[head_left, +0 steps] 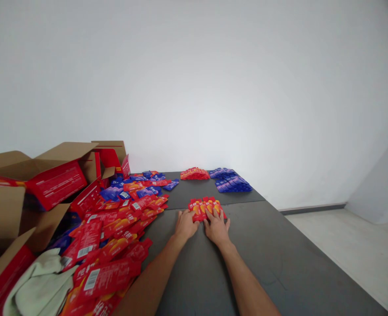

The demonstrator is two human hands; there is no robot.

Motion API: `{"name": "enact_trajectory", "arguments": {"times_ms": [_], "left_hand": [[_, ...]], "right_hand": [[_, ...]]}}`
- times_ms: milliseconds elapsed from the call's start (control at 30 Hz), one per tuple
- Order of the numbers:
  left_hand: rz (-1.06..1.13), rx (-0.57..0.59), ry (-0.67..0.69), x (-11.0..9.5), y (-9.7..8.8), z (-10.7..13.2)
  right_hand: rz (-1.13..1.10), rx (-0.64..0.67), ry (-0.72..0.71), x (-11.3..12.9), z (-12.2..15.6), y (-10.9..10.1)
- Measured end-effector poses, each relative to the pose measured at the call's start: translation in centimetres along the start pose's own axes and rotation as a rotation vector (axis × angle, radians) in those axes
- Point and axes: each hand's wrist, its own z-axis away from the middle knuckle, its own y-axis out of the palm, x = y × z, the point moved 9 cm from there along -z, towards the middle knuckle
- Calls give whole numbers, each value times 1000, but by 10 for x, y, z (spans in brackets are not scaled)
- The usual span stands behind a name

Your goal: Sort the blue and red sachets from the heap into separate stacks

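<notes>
A short row of overlapping red pouches (198,208) with orange print lies on the dark grey table in front of me. My left hand (185,224) rests at the row's left end, its fingers touching the edge and the thumb near the bottom corner. On the right part of the same row, my right hand (217,228) lies with its fingers spread over the pouch fronts. Neither hand lifts a pouch off the table. How many layers lie under the top pouches is hidden.
A loose heap of red pouches (114,228) and blue pouches (113,192) covers the table's left side. Open cardboard boxes (57,182) and a pale cloth (40,283) flank it. Farther back lie a red pouch stack (194,174) and blue pouch stacks (233,183), before a white wall.
</notes>
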Motion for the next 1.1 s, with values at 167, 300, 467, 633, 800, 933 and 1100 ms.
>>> {"name": "enact_trajectory", "arguments": {"times_ms": [167,300,467,633,800,933,1100], "left_hand": [[-5,-44,6,-4,2,1],[-7,-52,-11,-6,3,2],[-24,-28,-7,-9,-2,7],[-84,-61,-76,4,-14,19],[-208,-152,-121,35,-38,30],[-326,-258,-210,70,-66,41],[-388,-246,-359,108,-77,51]], "right_hand": [[-11,-7,6,-3,-2,2],[-14,-7,3,-2,-1,-1],[-6,-44,-29,9,5,-14],[-27,-83,-119,35,15,-21],[-47,-74,-241,66,30,-17],[-62,-48,-292,82,40,-15],[-84,-31,-331,92,46,-12]]}}
